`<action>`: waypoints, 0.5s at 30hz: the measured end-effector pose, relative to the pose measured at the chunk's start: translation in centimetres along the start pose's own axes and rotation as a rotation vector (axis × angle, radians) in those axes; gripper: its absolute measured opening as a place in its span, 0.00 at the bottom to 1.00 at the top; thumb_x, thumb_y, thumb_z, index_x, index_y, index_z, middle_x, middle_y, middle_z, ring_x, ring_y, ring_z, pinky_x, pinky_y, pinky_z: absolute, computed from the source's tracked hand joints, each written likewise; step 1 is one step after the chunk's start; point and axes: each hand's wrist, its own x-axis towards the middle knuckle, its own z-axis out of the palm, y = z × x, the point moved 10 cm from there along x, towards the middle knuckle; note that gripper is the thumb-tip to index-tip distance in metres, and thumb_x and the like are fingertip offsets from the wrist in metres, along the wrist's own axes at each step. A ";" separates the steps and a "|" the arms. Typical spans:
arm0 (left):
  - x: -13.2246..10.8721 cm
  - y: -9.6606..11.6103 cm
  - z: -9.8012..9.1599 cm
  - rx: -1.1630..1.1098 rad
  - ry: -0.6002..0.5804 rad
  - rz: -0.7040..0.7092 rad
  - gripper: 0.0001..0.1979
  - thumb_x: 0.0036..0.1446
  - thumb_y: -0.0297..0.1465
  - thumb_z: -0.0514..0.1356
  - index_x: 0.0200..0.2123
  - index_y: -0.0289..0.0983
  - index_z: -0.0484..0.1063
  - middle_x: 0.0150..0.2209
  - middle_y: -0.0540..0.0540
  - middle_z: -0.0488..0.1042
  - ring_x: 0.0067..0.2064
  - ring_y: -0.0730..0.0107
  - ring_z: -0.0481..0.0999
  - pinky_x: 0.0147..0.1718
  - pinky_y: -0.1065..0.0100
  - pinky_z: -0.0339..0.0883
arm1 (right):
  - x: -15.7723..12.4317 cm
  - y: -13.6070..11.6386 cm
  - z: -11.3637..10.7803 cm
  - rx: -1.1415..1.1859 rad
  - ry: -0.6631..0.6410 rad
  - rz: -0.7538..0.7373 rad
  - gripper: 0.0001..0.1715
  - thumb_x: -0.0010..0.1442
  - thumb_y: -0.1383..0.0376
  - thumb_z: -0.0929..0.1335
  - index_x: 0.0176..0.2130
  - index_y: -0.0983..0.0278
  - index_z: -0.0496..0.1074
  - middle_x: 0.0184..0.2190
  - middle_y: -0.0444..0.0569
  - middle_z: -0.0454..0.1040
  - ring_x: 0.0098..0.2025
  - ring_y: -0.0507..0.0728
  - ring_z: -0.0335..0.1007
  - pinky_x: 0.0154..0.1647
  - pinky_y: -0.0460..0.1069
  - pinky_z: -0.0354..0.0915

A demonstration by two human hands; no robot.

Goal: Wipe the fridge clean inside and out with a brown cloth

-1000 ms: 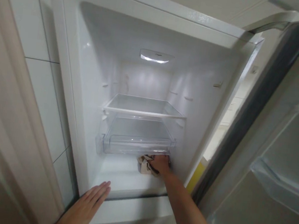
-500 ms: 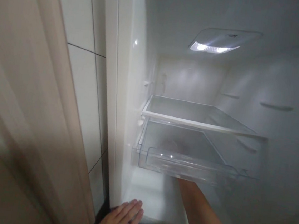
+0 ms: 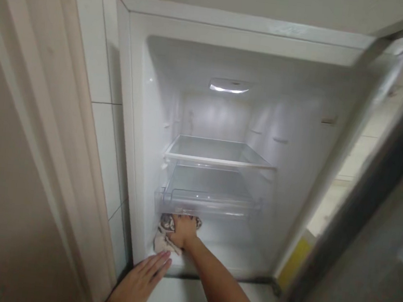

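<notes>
A patterned cloth (image 3: pixel 165 239), pale with dark markings, lies bunched on the floor of the open fridge (image 3: pixel 218 257), close to its left wall. My right hand (image 3: pixel 184 231) grips and presses this cloth below the clear drawer, its fingertips partly hidden in the folds. At the lower left front edge of the fridge rests my left hand (image 3: pixel 143 280), fingers stretched out and holding nothing. Its fingertips are just in front of the cloth's near corner.
Above my right hand are a clear plastic drawer (image 3: pixel 213 203) and a glass shelf (image 3: pixel 222 162). A lamp (image 3: pixel 229 86) glows at the top. The open fridge door (image 3: pixel 368 247) stands on the right, a wooden door frame (image 3: pixel 61 106) and tiled wall (image 3: pixel 102 144) on the left.
My view has drawn back, showing the whole fridge opening. My right hand, hidden under the drawer before, has come forward and left with the cloth. My left hand stays at the front edge.
</notes>
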 end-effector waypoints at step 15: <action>-0.7 1.8 -6.7 0.309 0.546 0.193 0.48 0.64 0.55 0.58 0.79 0.37 0.52 0.71 0.46 0.72 0.72 0.58 0.66 0.68 0.64 0.60 | -9.9 17.0 -5.9 -0.065 0.127 0.505 0.41 0.61 0.40 0.72 0.66 0.55 0.74 0.67 0.65 0.69 0.70 0.74 0.62 0.75 0.73 0.45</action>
